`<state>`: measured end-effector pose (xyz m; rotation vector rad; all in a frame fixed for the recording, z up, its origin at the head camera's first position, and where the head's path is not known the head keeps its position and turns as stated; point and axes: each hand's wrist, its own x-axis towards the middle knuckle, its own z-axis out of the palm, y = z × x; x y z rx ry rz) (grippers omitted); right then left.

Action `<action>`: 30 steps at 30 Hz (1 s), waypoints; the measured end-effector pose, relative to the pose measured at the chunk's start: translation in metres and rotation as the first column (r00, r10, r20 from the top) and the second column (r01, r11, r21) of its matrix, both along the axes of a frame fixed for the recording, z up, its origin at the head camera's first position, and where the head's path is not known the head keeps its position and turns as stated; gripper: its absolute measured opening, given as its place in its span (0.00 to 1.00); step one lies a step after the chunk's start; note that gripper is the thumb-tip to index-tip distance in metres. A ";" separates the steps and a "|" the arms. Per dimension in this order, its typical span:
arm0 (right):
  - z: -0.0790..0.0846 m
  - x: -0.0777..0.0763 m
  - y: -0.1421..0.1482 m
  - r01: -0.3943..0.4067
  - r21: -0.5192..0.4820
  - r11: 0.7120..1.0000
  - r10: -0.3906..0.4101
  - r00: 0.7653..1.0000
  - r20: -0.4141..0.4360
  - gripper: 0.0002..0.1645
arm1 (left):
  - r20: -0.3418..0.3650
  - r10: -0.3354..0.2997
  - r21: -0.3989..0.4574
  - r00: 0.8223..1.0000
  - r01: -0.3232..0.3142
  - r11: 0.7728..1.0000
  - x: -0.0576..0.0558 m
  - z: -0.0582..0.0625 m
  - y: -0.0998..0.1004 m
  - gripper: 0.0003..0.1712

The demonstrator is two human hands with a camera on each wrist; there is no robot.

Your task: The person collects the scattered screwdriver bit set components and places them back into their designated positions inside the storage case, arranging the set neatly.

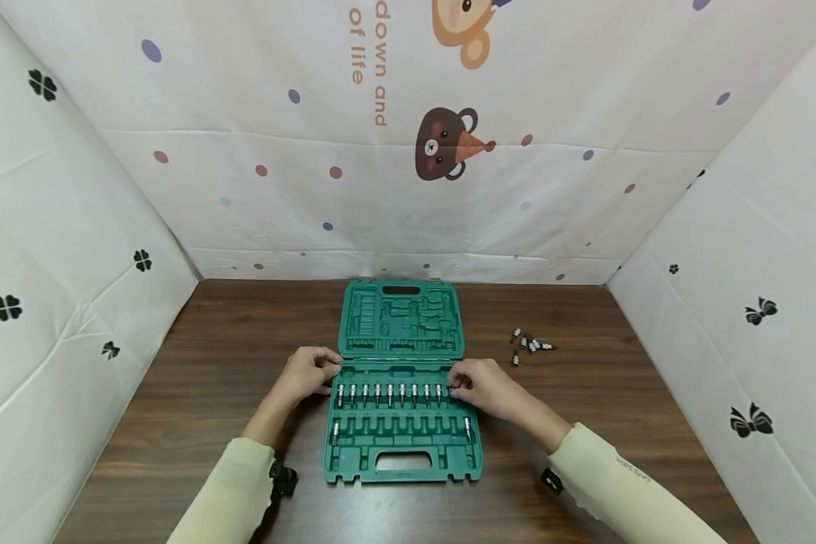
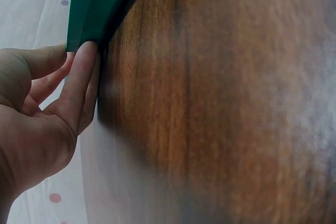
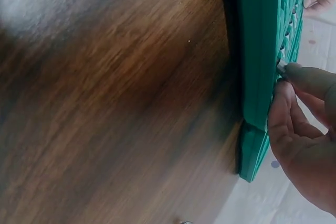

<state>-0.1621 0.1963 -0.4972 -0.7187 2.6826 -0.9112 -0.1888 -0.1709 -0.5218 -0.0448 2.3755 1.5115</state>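
A green plastic tool case (image 1: 408,447) lies spread on the table, its lid (image 1: 401,349) folded back toward the wall. Along its upper row stand several bit sockets (image 1: 390,394), silver with dark tips. Single bit sockets sit at the left (image 1: 335,433) and right (image 1: 468,428) of the lower row. My left hand (image 1: 306,375) holds the case's left edge near the hinge, thumb and fingers at the rim (image 2: 94,11). With thumb and forefinger, my right hand (image 1: 484,387) pinches a small silver bit socket (image 3: 282,67) at the upper row's right end; the fingers partly hide it.
Several loose bit sockets (image 1: 533,346) lie in a cluster on the wooden table (image 1: 245,332), right of the lid. A white printed sheet (image 1: 381,204) rises behind the table, with similar sheets at both sides.
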 end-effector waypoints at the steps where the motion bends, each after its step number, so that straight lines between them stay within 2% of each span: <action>1: 0.000 0.000 -0.001 -0.004 0.007 1.000 0.004 1.000 -0.010 0.04 | 0.000 0.001 -0.001 1.000 -0.001 1.000 0.000 0.000 0.000 0.11; 9: 0.000 -0.001 -0.006 0.007 0.064 0.998 -0.004 0.999 -0.053 0.04 | 0.005 0.003 0.001 1.000 -0.003 1.000 0.000 0.001 0.001 0.11; 15: 0.001 -0.005 -0.008 0.030 0.126 0.992 -0.020 0.997 -0.074 0.10 | 0.008 -0.004 0.002 1.000 0.004 1.000 0.000 0.001 0.001 0.11; 24: 0.008 -0.014 -0.012 0.048 0.160 0.986 -0.057 0.997 0.048 0.12 | 0.002 -0.013 0.008 1.000 0.013 1.000 0.000 0.001 0.000 0.12; 30: 0.007 -0.015 -0.013 0.059 0.152 0.987 -0.068 0.996 0.054 0.11 | 0.008 -0.012 0.012 1.000 0.012 1.000 -0.001 0.000 0.000 0.11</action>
